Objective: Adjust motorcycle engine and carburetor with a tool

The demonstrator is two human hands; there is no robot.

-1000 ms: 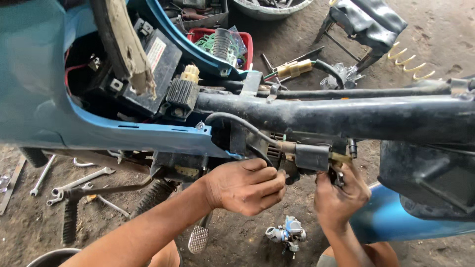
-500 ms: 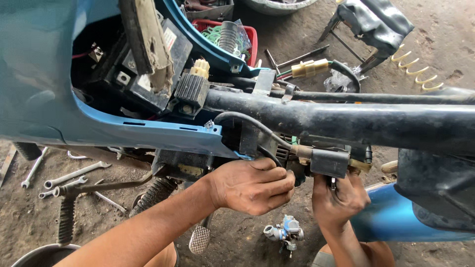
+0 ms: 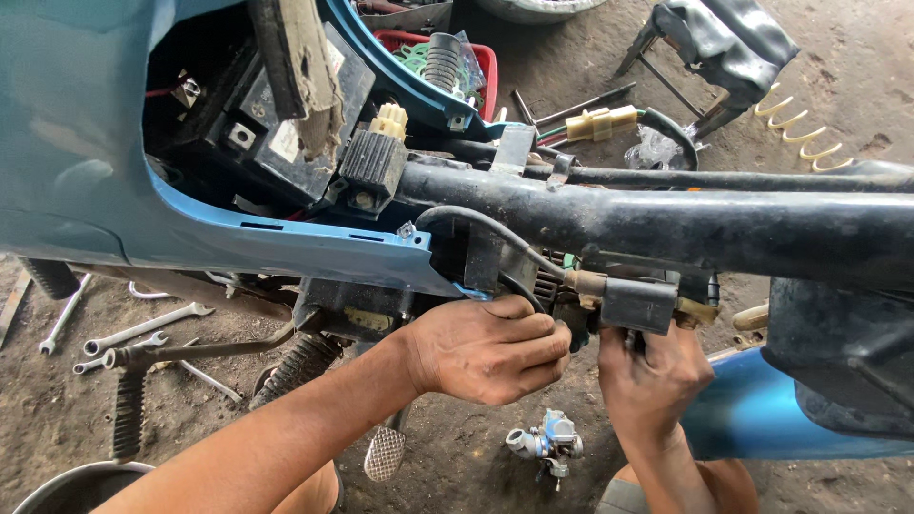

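The work takes place under the black frame tube (image 3: pixel 666 228) of a stripped motor scooter with teal body panels (image 3: pixel 86 143). The left hand (image 3: pixel 490 347) is curled into a loose fist, its fingers (image 3: pixel 543 333) pressed together around the black cable (image 3: pixel 495 233) and the fitting where it meets the small dark grey box-shaped component (image 3: pixel 636 305) hanging below the tube. The right hand (image 3: pixel 652 376) reaches up from beneath the same component; its fingers are closed on the underside, but whether they pinch a fastener or a small tool cannot be told, since the component hides the fingertips.

The component sits just below the frame tube, between the two hands, with a brass-coloured fitting (image 3: pixel 700 312) showing at its right end.

Judged from the posture, the step in hand is work on the component's mounting or connection: one hand steadies, the other acts from below. The next move appears to call for a firm hold by the left hand, so that the cable is not strained, and for controlled turning or pulling by the right hand in a cramped space.

On the dirt floor (image 3: pixel 809 67) lie several spanners (image 3: pixel 143 328), a small bluish carburettor-like part (image 3: pixel 547 443) and, near it, a foot pedal (image 3: pixel 386 452). A red tray (image 3: pixel 481 67) of parts stands behind the scooter.
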